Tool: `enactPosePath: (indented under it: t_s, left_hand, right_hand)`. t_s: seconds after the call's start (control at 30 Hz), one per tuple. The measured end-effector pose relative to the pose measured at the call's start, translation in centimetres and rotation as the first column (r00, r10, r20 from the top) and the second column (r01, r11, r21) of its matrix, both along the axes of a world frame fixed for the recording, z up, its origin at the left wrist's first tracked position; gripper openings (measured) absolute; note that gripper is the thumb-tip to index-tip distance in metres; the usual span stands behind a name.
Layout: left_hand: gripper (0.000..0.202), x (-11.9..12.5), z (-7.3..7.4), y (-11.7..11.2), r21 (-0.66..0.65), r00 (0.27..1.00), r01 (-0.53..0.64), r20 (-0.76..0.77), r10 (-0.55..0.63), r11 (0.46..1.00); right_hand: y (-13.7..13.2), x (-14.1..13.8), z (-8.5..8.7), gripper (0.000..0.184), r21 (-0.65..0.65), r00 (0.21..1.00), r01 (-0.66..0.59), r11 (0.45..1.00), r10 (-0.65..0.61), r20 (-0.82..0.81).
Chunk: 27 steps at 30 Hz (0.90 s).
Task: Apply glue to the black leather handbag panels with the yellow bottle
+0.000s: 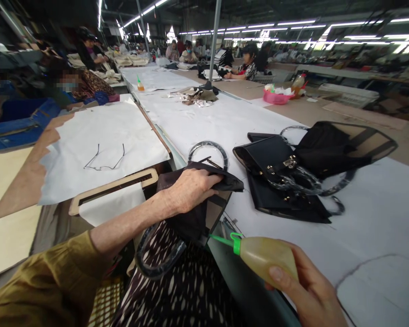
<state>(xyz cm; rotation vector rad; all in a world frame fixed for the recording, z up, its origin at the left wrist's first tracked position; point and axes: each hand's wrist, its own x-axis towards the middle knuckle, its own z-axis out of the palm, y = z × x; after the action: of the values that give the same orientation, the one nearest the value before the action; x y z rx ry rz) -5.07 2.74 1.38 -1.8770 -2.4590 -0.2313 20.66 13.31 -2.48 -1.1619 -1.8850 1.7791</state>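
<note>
My left hand [192, 188] grips the black fabric of a handbag [191, 222] that lies across my lap and the table edge. One plastic-wrapped ring handle [207, 144] stands above the bag, and another [153, 268] hangs below it. In my right hand [303, 281] is a squeeze bottle [267, 256] of yellowish liquid with a green nozzle. The nozzle tip points left and meets the bag's lower edge; whether liquid comes out cannot be seen. To the right, several black handbags [289, 172] with wrapped handles and metal clasps are piled on the white-covered table [252, 113].
Eyeglasses [104, 159] lie on a white sheet at the left. A second glue-type bottle [140, 84] and fabric scraps [201, 95] are farther along the table. A pink basket [277, 96] stands at the back right. A blue bin [23, 122] is far left. Several people work nearby.
</note>
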Motion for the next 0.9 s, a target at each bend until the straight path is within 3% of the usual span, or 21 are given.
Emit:
enactPosePath:
  t_s: [0.2, 0.4, 0.5, 0.8, 0.9]
  left_hand:
    - [0.033, 0.0, 0.8, 0.1, -0.019, 1.000, -0.021, 0.014, 0.021, 1.000]
    - [0.030, -0.4, 1.6, 0.1, -0.028, 0.999, -0.027, 0.019, 0.027, 0.999]
    - [0.028, -0.7, 1.7, 0.2, -0.008, 0.999, -0.024, 0.036, 0.024, 1.000]
    - [0.021, -1.6, 2.9, 0.7, -0.033, 0.998, -0.048, 0.045, 0.049, 0.998]
    - [0.019, -1.7, 3.3, 0.8, -0.042, 0.996, -0.058, 0.064, 0.061, 0.997]
  right_hand:
    - [3.2, -1.0, -2.1, 0.063, 0.148, 0.995, -0.092, 0.985, 0.084, 0.056]
    - [5.1, -2.6, -3.8, 0.075, 0.279, 0.999, -0.018, 0.960, 0.003, 0.053]
    - [6.2, -3.3, -4.6, 0.073, 0.327, 1.000, -0.016, 0.945, 0.007, 0.030]
    - [8.0, -5.5, -5.1, 0.068, 0.510, 0.998, 0.017, 0.860, 0.017, -0.062]
    - [7.8, -5.2, -5.2, 0.071, 0.492, 0.998, 0.021, 0.871, 0.013, -0.067]
